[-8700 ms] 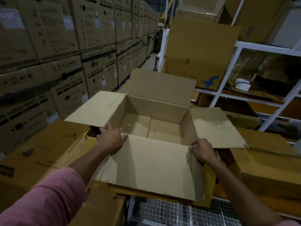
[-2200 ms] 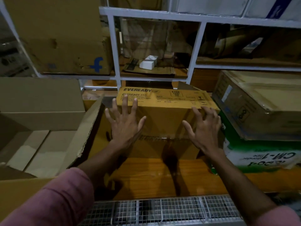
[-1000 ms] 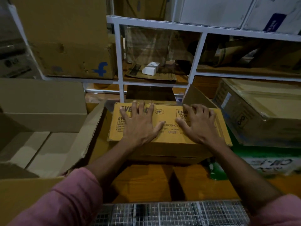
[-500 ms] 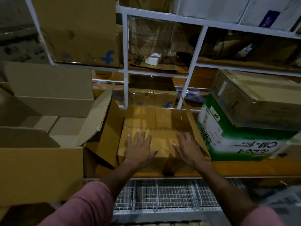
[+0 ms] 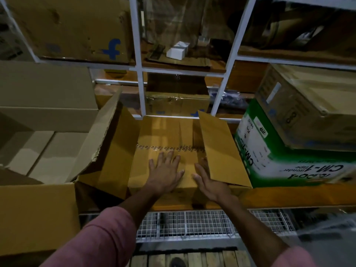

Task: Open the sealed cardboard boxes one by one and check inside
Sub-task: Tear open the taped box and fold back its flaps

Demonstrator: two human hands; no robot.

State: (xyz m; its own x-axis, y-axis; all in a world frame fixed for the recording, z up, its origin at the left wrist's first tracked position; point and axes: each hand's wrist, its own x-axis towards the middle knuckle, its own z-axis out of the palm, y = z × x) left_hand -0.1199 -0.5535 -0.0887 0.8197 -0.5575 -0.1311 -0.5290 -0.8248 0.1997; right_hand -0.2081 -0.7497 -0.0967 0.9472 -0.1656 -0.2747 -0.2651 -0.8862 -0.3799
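A yellow-brown cardboard box (image 5: 163,135) sits on the orange shelf board (image 5: 289,195) in front of me, with a strip of clear tape across its top. My left hand (image 5: 165,172) lies flat on the top with straight fingers. My right hand (image 5: 210,180) reaches under a loose cardboard flap (image 5: 221,149) at the box's right side; its fingertips are hidden under that flap. An opened, empty brown box (image 5: 38,209) stands to the left with its torn flap (image 5: 98,135) leaning against the yellow box.
A green and white carton (image 5: 285,162) stands to the right with a brown box (image 5: 316,110) on top. White rack posts (image 5: 138,60) rise behind, holding more cartons and a small white box (image 5: 177,51). A wire mesh shelf (image 5: 192,224) lies below.
The yellow box has come forward to the shelf's front edge. My hands slid toward its near side, and the right hand has gone under the right-hand flap.
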